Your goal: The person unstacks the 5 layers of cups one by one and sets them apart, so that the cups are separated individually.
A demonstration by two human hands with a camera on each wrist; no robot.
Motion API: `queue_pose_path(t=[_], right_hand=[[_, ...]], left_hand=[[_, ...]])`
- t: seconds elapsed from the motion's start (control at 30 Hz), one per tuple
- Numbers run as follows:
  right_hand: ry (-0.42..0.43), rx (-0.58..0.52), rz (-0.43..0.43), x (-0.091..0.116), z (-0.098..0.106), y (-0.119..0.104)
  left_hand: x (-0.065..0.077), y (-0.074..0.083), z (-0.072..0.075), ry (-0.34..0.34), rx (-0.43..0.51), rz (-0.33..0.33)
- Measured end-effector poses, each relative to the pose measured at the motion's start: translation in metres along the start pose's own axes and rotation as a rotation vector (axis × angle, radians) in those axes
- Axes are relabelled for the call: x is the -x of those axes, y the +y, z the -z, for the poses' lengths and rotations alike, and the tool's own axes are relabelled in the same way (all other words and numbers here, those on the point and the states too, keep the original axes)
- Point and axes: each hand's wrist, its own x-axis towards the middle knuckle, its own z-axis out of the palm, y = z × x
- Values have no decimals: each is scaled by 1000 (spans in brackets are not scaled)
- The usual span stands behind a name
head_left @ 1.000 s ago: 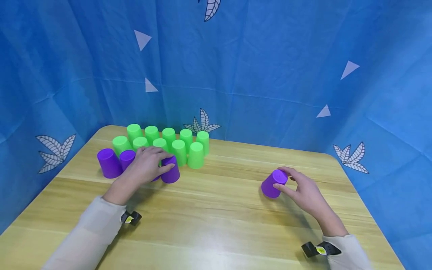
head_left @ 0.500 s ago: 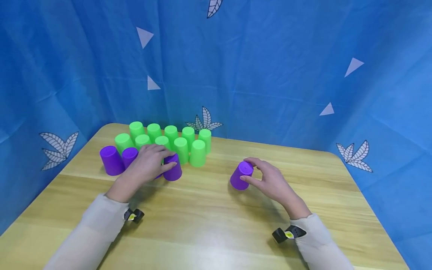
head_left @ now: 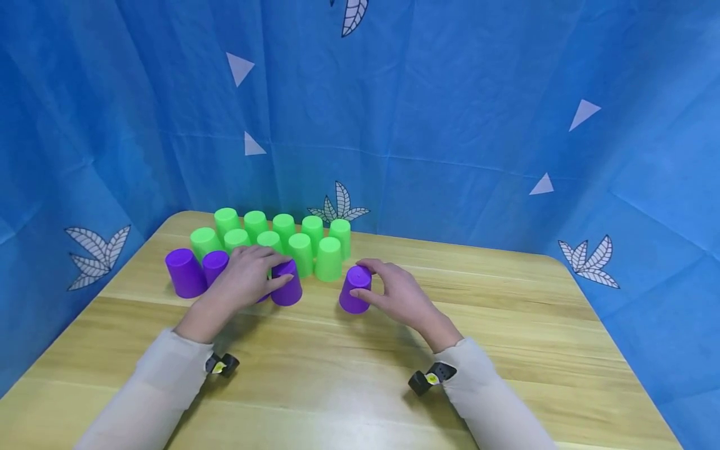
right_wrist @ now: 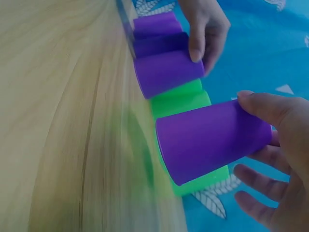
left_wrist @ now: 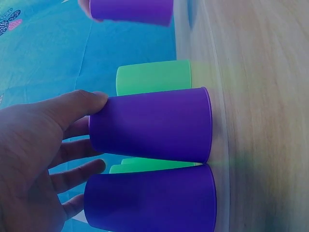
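In the head view my left hand (head_left: 245, 275) pinches an upside-down purple cup (head_left: 288, 289) near its top, thumb in front. That cup stands at the right end of a purple row. Leftward are two more purple cups, the outermost (head_left: 186, 275) and its neighbour (head_left: 214, 265); another is mostly hidden behind the left hand. My right hand (head_left: 398, 294) grips a purple cup (head_left: 353, 299) by its top end, upside down, apart from the row and seemingly just above the table. The right wrist view shows thumb and fingers around this cup (right_wrist: 212, 142).
Several green cups stand upside down in two rows behind the purple ones, including a front-row cup (head_left: 329, 261) and a back-row cup (head_left: 227, 220). The wooden table (head_left: 506, 312) ends at a blue curtain (head_left: 450, 112) with leaf prints.
My right hand has carried its purple cup leftward across the table, close to the row's right end. My left hand has stayed on its purple cup.
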Motion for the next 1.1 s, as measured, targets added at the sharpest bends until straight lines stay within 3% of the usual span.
queue_pose_path(t=[0.3, 0.57, 1.1], right_hand=[[-47, -1, 25, -26, -22, -21], [-71, 20, 76, -46, -40, -27], [-61, -18, 0, -49, -55, -29]], left_hand=[[2, 0, 0, 1, -14, 5], [0, 2, 1, 6, -32, -5], [0, 0, -2, 20, -49, -15]])
